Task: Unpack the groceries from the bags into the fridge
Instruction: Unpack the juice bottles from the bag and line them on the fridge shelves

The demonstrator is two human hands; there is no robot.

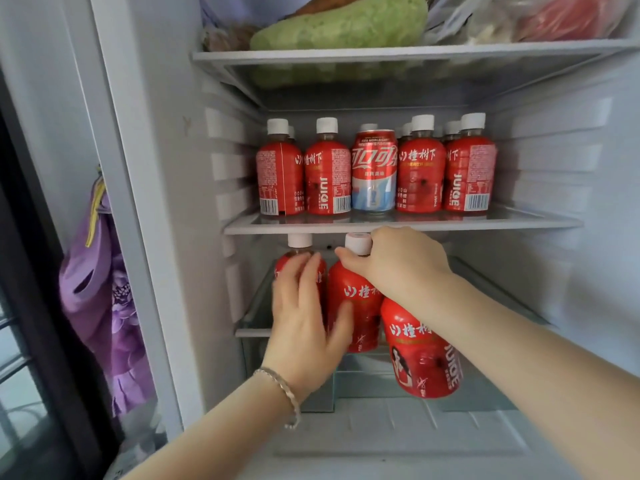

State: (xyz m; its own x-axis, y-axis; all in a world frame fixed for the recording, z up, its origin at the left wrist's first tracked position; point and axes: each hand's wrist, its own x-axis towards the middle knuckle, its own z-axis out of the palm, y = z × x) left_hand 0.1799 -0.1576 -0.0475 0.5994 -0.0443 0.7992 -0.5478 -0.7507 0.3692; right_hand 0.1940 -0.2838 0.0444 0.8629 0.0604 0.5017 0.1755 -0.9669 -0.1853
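Hands apart at front edge of lower shelf [252, 331]: my R hand [405, 265] grips middle bottle [353, 296] by neck; L hand [301, 320], fingers straight, touches left bottle [300, 240].

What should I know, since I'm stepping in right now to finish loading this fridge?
Left hand: open, fingers flat on the left bottle, lower shelf.
Right hand: grips the middle bottle by its neck.
Third bottle under that wrist, top hidden.
Done: middle shelf holds a row of bottles and a can.
Left: set these down; bags not in view.
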